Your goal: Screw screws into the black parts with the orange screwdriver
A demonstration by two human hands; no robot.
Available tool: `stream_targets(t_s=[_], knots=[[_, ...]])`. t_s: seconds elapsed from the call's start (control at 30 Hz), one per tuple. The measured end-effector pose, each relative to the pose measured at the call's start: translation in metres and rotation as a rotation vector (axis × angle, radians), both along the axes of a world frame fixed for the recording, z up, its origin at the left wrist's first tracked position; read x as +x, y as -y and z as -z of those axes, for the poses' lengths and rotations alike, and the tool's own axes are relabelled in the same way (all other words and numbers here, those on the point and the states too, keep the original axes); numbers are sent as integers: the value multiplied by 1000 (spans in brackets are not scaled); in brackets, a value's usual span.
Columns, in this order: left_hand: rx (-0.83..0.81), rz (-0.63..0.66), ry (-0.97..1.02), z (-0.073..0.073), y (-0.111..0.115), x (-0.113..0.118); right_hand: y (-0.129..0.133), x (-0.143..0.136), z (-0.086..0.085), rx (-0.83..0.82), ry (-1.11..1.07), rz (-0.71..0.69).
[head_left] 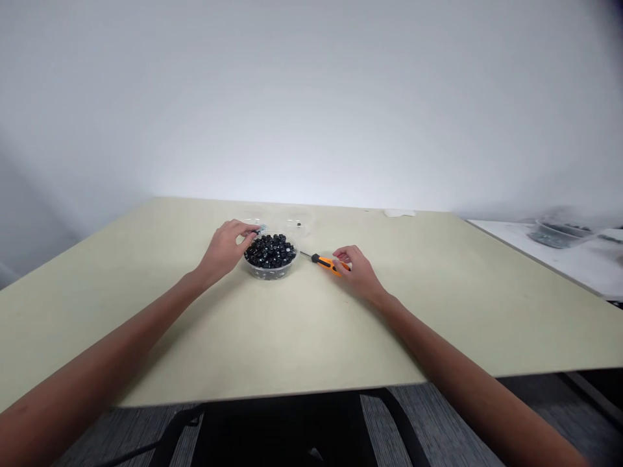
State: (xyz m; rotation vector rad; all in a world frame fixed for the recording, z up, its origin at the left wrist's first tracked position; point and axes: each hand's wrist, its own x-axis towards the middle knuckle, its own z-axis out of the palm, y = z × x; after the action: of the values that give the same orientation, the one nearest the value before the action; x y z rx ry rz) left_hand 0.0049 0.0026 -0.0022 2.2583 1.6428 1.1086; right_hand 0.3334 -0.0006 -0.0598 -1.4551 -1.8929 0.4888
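A clear round bowl (270,273) heaped with small black parts (270,251) stands in the middle of the table. Just left of its rim, my left hand (225,250) is closed in a pinch, with a small dark piece (256,231) at the fingertips. Behind the bowl are clear shallow containers; one holds small silvery pieces (263,227), another a single black part (298,224). To the right, my right hand (359,272) has its fingers around the end of a screwdriver (322,261) with an orange and black handle. Its shaft points left towards the bowl.
The pale table (272,337) runs back to a plain wall. A flat white item (399,213) lies near the back edge. On a white surface (579,259) at the right sits another clear container (559,235). A black chair (282,428) is below the front edge.
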Motion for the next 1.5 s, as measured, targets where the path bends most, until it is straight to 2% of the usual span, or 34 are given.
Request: stream_targets(t_s=[0.17, 0.3, 0.43, 0.57, 0.67, 0.8, 0.9, 1.13, 1.5], knots=[[-155, 30, -23, -4, -6, -2, -1, -5, -9, 97, 14, -60], [-154, 14, -39, -15, -21, -12, -21, -11, -29, 147, 80, -110], [-164, 19, -38, -26, -60, -25, -63, -29, -62, 86, 212, -171], [-353, 65, -291, -26, -110, -29, -112, -61, -93, 5, 466, -282], [-462, 145, -424, -22, -138, -25, -143, -87, -103, -104, 570, -334], [-538, 187, -570, -17, -160, -20, -171, -116, -94, -313, 740, -388], [-577, 213, -647, -11, -172, -18, -182, -131, -82, -371, 845, -376], [-617, 238, -782, 3, -187, -16, -189, -142, -65, -336, 941, -364], [-638, 234, -696, -9, -187, -23, -200, -143, -55, -290, 909, -317]])
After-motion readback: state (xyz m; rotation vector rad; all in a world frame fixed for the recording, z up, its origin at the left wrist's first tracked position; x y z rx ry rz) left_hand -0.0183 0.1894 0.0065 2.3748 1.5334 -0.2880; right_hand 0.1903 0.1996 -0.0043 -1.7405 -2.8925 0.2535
